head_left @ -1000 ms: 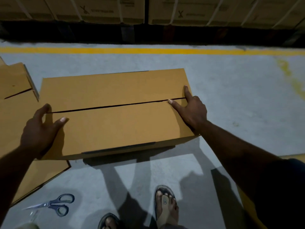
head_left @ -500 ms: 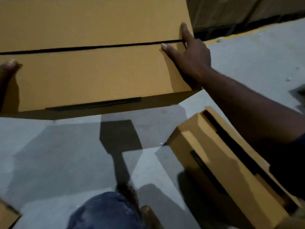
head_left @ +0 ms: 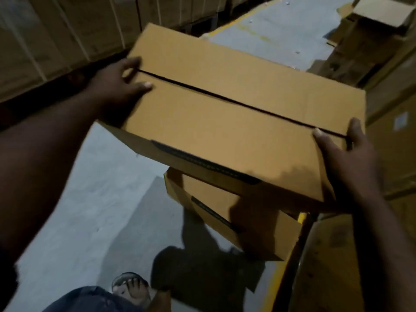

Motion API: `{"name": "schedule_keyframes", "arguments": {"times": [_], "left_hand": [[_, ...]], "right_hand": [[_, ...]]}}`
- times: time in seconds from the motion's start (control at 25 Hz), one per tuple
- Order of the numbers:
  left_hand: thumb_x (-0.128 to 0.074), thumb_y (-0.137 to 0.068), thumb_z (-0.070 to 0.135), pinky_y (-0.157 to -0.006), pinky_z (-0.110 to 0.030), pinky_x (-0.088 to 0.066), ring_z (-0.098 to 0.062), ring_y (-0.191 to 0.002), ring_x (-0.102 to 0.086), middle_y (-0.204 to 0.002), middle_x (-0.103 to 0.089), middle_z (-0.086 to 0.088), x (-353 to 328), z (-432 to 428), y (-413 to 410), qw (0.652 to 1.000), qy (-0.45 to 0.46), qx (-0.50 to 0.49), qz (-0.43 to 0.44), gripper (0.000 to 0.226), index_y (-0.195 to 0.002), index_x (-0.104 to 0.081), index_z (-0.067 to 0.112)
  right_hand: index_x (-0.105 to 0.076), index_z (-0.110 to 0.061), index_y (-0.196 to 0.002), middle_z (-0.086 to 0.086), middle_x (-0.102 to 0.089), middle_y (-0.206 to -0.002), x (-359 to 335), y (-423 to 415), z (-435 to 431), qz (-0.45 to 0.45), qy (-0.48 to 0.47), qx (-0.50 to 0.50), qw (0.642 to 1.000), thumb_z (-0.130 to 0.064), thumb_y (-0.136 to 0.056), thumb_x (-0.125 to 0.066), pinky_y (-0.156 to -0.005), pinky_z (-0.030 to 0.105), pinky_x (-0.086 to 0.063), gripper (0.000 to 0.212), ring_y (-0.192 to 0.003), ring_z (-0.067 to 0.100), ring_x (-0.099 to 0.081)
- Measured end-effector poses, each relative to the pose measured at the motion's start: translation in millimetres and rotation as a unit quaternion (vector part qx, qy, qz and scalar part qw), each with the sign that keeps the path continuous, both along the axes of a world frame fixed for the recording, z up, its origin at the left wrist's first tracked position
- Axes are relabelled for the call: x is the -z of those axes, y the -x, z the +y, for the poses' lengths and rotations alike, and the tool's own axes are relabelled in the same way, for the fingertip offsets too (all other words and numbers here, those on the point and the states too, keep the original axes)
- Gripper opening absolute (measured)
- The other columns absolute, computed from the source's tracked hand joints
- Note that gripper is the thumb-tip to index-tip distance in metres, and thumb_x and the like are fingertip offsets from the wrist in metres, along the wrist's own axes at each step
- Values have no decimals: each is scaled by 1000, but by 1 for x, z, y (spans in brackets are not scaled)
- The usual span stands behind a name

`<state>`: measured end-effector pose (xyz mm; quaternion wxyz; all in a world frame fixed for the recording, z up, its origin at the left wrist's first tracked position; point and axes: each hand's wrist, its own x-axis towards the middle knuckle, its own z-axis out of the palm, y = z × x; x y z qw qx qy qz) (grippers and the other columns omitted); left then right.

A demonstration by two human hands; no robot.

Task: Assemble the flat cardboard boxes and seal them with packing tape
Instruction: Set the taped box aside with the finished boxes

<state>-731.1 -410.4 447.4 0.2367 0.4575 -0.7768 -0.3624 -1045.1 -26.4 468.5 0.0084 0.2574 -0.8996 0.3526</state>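
An assembled brown cardboard box (head_left: pixel 236 122) is held in the air, tilted down to the right, its two top flaps meeting along a dark untaped seam. My left hand (head_left: pixel 117 86) grips its left end, fingers over the top at the seam. At the right end my right hand (head_left: pixel 346 154) grips it, thumb and a finger lying on the top flaps. Directly below sits another assembled box (head_left: pixel 236 219) on the grey floor, partly hidden by the held one. No tape roll is in view.
Strapped stacks of cartons (head_left: pixel 67 30) line the back left. More cartons (head_left: pixel 391 131) stand at the right, with loose boxes (head_left: pixel 378 12) at the top right. A yellow floor line (head_left: pixel 276 278) runs past the lower box. My sandalled foot (head_left: pixel 132 287) is at the bottom.
I have lifted the box off the floor and swung it to the right, over a second box. The view turned with it; the scissors and flat cardboard went out of view.
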Motion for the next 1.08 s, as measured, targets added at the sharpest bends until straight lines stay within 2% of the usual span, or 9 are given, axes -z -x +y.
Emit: {"name": "schedule_keyframes", "arguments": {"times": [0.04,0.08,0.16,0.28,0.48,0.68,0.84,0.96,1.08], "left_hand": [[-75,-86,46,-107,-41,-41,-16,-133,-43,-152,-43,9,-2,21,31,999,-15,23,-19,70,-146,-39,49],[-74,-86,46,-109,-39,-39,-17,-136,-42,-153,-42,7,-2,30,58,998,18,45,-43,71,-149,-39,41],[-74,-85,48,-113,-35,-34,-18,-142,-39,-155,-41,6,6,39,104,993,35,89,-74,75,-151,-40,35],[-74,-84,52,-109,-34,-34,-23,-142,-40,-156,-41,2,39,40,146,986,8,118,-121,76,-151,-39,38],[-71,-83,59,-103,-40,-41,-27,-139,-44,-154,-45,-1,93,48,152,980,16,115,-161,76,-149,-39,42],[-65,-84,65,-107,-49,-42,-29,-140,-43,-155,-43,-4,106,33,159,976,25,134,-167,75,-150,-38,40],[-34,-101,61,-115,-59,-22,-31,-151,-15,-166,-12,-7,114,60,162,946,132,80,-286,58,-155,-22,43],[-19,-104,57,-117,-65,-5,-28,-154,1,-168,2,-3,111,86,161,942,161,79,-285,61,-158,-14,29],[-22,-100,66,-117,-65,-1,-27,-154,3,-168,4,-3,98,95,143,935,143,115,-303,75,-160,-9,24]], "right_hand": [[-18,-41,-156,0,-47,-153,8,12,14,-19,-6,39,999,-85,-75,-54,-106,52,-45,100,-135,30,-49],[-18,-42,-155,-1,-48,-152,20,20,33,-46,3,61,997,-86,-73,-55,-105,53,-46,100,-134,30,-49],[-22,-44,-153,-1,-48,-152,39,36,69,-87,5,91,992,-89,-70,-56,-103,54,-46,100,-133,30,-50],[-22,-39,-156,4,-43,-155,64,41,90,-127,-19,142,982,-81,-79,-57,-103,50,-43,94,-137,34,-46],[-22,-38,-158,9,-45,-154,107,34,89,-161,-31,159,974,-69,-86,-60,-102,48,-44,87,-134,37,-47],[-16,-40,-157,25,-44,-145,123,49,82,-111,-191,190,957,-83,-87,-36,-101,57,-42,85,-129,47,-46],[-17,-28,-158,20,-8,-165,128,41,83,-4,-287,154,946,-74,-96,-18,-112,72,-12,77,-151,44,-8],[-19,-26,-156,11,-10,-167,126,33,65,44,-311,82,946,-58,-102,-18,-115,70,-1,63,-153,37,-5],[-17,-22,-158,7,-8,-168,123,14,5,49,-300,-27,952,-57,-103,-19,-117,66,-1,65,-154,33,-4]]}}
